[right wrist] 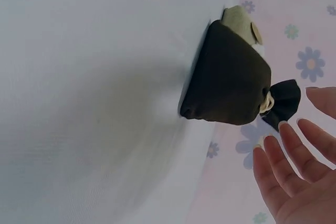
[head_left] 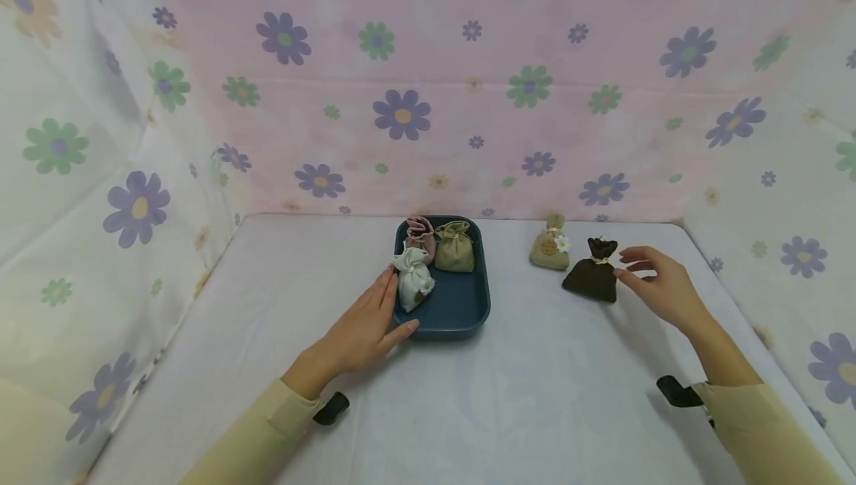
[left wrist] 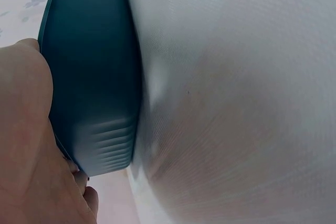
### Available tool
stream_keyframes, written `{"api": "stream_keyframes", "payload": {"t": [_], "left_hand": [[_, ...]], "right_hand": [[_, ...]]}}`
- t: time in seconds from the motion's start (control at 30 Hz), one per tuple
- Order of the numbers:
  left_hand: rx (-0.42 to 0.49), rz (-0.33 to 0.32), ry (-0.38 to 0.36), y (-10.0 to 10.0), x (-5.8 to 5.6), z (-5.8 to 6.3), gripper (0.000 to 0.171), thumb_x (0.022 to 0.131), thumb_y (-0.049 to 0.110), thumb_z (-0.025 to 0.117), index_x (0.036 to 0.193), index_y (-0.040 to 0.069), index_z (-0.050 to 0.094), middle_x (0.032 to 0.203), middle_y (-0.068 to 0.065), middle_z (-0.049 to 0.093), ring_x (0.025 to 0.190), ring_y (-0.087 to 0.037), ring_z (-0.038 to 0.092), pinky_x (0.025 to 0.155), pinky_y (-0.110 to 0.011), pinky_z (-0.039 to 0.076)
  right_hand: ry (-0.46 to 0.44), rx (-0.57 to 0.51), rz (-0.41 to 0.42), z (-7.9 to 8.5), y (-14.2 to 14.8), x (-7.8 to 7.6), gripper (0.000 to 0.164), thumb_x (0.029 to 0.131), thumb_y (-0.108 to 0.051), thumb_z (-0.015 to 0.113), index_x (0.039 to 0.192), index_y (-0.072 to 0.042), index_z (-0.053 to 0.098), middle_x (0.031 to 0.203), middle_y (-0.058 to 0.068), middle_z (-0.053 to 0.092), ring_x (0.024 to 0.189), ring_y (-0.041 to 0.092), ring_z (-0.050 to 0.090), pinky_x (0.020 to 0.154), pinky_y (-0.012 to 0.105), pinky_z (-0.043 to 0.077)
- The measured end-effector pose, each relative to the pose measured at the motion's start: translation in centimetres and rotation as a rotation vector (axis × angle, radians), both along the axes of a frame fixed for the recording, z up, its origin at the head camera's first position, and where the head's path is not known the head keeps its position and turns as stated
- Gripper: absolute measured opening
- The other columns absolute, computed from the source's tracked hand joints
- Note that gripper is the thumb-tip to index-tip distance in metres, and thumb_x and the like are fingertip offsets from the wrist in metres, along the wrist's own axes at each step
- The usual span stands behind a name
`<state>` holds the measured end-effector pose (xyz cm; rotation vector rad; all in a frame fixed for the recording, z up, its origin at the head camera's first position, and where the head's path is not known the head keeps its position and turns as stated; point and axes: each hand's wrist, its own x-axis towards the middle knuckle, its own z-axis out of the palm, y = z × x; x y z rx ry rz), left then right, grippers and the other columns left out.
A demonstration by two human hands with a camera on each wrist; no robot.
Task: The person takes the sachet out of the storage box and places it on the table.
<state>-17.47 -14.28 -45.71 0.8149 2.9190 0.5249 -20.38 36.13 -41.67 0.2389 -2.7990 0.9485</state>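
My left hand point(head_left: 363, 325) rests with straight fingers along the left side of a dark blue tray point(head_left: 461, 314), the thumb at its front rim. Inside the tray lie a white drawstring pouch point(head_left: 412, 281) with a small flower, a pink pouch point(head_left: 423, 238) and an olive-green pouch point(head_left: 456, 249). Over on the right, a dark brown pouch point(head_left: 591, 278), tied with a pale cord, stands upright on the table. Beside its gathered neck is my right hand point(head_left: 658, 288), fingers loosely bent and apart; the right wrist view shows the fingertips close to the neck, holding nothing.
Just behind and left of the brown pouch stands a beige pouch point(head_left: 550, 247) with a white flower and a round tag. A white cloth covers the table point(head_left: 521, 396). Flower-patterned curtains point(head_left: 468, 151) rise at the back and both sides.
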Motion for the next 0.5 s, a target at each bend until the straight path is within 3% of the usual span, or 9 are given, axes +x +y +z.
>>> {"api": "stream_keyframes", "payload": {"t": [0.1,0.27,0.5], "left_hand": [[0.003,0.001,-0.004,0.0,0.0,0.1,0.098,0.103,0.07,0.029,0.162,-0.002,-0.002,0.171,-0.016,-0.01,0.158,-0.029,0.001,0.125,-0.048,0.018],[-0.004,-0.008,0.002,0.0,0.0,0.1,0.098,0.103,0.07,0.029,0.162,-0.003,-0.001,0.171,-0.018,-0.008,0.158,-0.03,0.002,0.125,-0.048,0.018],[-0.016,-0.006,0.004,0.0,-0.1,0.0,0.098,0.103,0.07,0.029,0.162,-0.003,0.0,0.171,-0.019,-0.006,0.158,-0.03,0.002,0.125,-0.048,0.018]], "right_hand": [[-0.003,-0.014,0.031,0.2,-0.5,0.5,0.039,0.101,-0.021,0.068,0.13,0.004,0.059,0.124,0.024,0.064,0.11,0.041,0.063,0.076,0.001,0.039],[-0.017,-0.032,0.084,0.2,-1.7,1.2,0.036,0.101,-0.019,0.068,0.128,0.002,0.06,0.123,0.022,0.065,0.108,0.035,0.063,0.08,0.005,0.043],[0.002,-0.052,0.136,0.8,-3.6,1.3,0.034,0.1,-0.018,0.069,0.127,0.002,0.062,0.117,0.017,0.068,0.098,0.004,0.059,0.083,0.012,0.048]]}}
